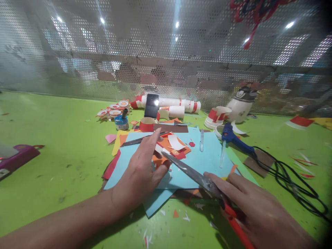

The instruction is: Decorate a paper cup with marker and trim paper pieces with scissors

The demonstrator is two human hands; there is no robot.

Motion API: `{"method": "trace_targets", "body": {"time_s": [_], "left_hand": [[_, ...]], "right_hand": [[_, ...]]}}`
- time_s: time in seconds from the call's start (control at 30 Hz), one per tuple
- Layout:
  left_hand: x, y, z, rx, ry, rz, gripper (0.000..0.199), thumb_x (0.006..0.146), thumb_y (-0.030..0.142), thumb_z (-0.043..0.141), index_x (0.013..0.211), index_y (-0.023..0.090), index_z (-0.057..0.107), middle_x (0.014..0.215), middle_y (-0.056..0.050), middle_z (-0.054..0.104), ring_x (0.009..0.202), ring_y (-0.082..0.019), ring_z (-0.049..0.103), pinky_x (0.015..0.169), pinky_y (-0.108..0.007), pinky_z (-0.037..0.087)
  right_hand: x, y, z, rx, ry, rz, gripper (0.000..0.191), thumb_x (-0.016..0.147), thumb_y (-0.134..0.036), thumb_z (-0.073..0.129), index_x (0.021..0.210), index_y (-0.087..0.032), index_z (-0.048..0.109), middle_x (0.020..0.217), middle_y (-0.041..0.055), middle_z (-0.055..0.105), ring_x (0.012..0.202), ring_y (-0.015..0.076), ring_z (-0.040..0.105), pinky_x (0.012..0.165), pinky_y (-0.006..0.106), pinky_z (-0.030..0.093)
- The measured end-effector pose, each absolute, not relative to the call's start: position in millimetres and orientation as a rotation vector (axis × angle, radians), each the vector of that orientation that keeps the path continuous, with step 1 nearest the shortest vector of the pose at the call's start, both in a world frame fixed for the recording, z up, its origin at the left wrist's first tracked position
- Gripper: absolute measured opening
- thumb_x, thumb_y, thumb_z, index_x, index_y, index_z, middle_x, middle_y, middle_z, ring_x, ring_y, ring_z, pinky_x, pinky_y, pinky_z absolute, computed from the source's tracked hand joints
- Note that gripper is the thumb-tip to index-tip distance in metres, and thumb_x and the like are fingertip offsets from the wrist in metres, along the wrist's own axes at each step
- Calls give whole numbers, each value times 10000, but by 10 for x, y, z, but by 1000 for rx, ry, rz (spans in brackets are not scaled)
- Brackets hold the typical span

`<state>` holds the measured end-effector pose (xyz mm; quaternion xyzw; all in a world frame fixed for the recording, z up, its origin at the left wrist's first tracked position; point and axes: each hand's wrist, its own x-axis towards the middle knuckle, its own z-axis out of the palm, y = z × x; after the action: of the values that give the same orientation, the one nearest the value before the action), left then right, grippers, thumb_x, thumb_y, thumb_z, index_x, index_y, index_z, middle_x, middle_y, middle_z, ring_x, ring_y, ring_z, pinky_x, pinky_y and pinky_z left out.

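Note:
My right hand is wrapped around the red handles of a pair of scissors. The long grey blades look closed and point up and left over the light blue paper. My left hand hovers or rests over the paper stack, its index finger stretched out and its thumb apart. Beside its fingers, close to the scissors' tip, is a small white paper piece; I see no clear grip on it. Orange paper scraps and a curled white scrap lie around there.
A blue glue gun with a black cord lies right. Behind the stack are a red paper ring, a blue jar, a phone, white tubes and cut cups. A purple tool sits left. Perforated metal panel stands behind.

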<state>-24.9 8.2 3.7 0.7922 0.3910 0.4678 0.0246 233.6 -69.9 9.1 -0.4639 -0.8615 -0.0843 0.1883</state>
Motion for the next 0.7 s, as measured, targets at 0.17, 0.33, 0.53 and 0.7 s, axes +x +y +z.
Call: {"method": "trace_targets", "body": {"time_s": [0.17,0.33,0.53,0.7], "left_hand": [[-248,83,42,2479,1227,1429,704,832,99,589,1471,172,302,1273,-135,568,1131,-230,575,977,-385,520],[-249,81,55,2507,1224,1427,695,831,81,581,1464,155,303,1270,-143,567,1177,-230,547,1001,-383,499],[-264,84,83,2588,1227,1426,646,817,66,573,1420,93,344,1295,-187,545,1222,-246,517,1026,-393,470],[-256,71,123,2517,1248,1349,615,783,122,588,1370,85,409,1166,-156,609,1000,-219,610,886,-374,533]], "right_hand": [[2352,-701,85,-1320,-2436,-169,560,791,-107,522,1338,-212,465,817,55,594,665,193,631,558,310,559],[2319,-679,97,-1293,-2429,-230,498,795,-129,527,1290,-183,511,778,59,599,620,196,630,514,312,552],[2299,-685,113,-1296,-2437,-264,454,809,-136,512,1261,-156,544,730,57,602,580,196,620,486,309,536],[2298,-662,152,-1283,-2405,-359,431,815,-107,442,1223,-145,575,698,59,589,541,196,601,460,307,513]]}}
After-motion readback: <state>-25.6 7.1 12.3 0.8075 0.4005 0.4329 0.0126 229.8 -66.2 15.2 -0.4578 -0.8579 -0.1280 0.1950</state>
